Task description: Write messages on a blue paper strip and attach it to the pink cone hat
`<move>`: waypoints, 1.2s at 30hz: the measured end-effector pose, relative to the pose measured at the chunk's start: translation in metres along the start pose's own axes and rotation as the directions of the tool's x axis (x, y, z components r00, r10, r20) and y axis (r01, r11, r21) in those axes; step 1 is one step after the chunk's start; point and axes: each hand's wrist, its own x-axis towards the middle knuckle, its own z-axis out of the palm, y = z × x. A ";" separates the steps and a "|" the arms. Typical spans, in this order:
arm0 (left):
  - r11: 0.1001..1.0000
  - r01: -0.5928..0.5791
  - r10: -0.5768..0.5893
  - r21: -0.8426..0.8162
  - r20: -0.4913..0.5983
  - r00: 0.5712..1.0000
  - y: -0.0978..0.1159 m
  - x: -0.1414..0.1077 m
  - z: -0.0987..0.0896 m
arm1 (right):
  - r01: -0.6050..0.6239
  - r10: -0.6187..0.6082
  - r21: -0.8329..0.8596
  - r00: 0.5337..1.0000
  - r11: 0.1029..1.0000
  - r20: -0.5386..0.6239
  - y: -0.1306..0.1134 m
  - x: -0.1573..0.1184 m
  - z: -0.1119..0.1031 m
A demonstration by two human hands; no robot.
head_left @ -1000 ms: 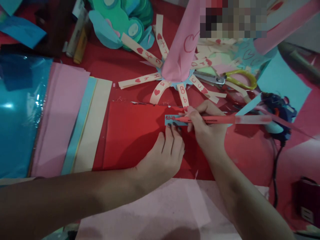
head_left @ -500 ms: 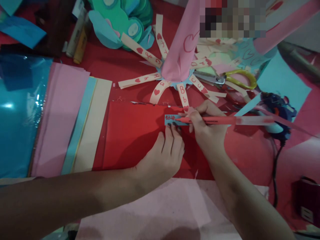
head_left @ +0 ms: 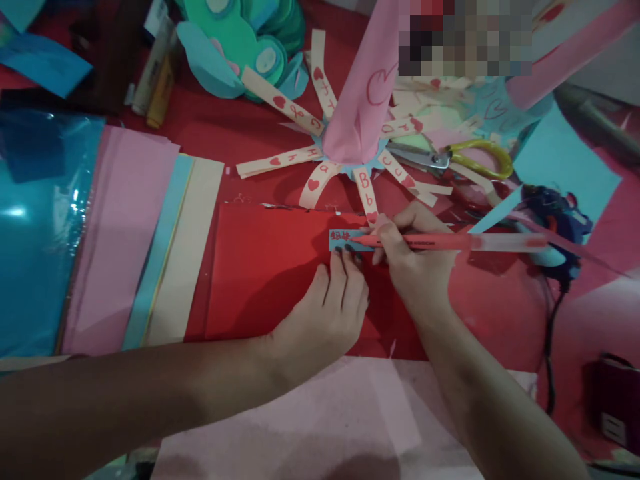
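- Well, the right hand (head_left: 420,257) had its fingers closed in a grip around the pen (head_left: 445,241), which lay almost level, its tip at the strip (head_left: 334,245).
- The left hand (head_left: 333,307) gripped nothing: its fingers were bent and close together, their dark-nailed tips at the strip's lower edge.
- The strip, small and blue, lay on the red sheet (head_left: 260,267) near its far edge, with red marks on its left part; the right hand partly hid the other end.
- Just beyond the red sheet stood the pink cone (head_left: 357,100), a heart drawn on its side, with lettered cream tabs (head_left: 364,190) spread around its base.
- The scissors (head_left: 480,160), yellow-handled, lay right of the cone among paper scraps.
- Farther right were a blue sheet (head_left: 555,153) and a dark blue tool (head_left: 560,227) with a black cord (head_left: 549,347); the tool was too blurred to name surely.
- Nearer the person, a pale sheet (head_left: 300,420) lay beneath the forearms.
- Left of the red sheet, cream (head_left: 195,227), light blue (head_left: 160,267) and pink sheets (head_left: 125,193) overlapped beside a shiny blue pack (head_left: 35,253).
- Markers (head_left: 161,90) lay beyond them, with green cutouts (head_left: 233,37) to their right.
- A dark box (head_left: 617,400) sat at the far right of the red table (head_left: 500,307).
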 end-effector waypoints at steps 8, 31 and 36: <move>1.000 -0.002 0.002 0.000 -0.003 1.000 0.000 0.001 0.000 | 0.085 -0.086 -0.105 0.996 0.991 -0.002 0.001 -0.003 -0.001; 1.000 -0.008 0.008 0.010 -0.002 1.000 0.001 0.000 -0.001 | -0.038 0.038 0.019 0.999 0.999 0.005 -0.001 0.002 -0.002; 1.000 -0.005 0.005 0.007 -0.007 1.000 0.001 0.000 0.000 | -0.052 0.052 0.002 0.999 0.999 0.006 -0.003 0.003 -0.002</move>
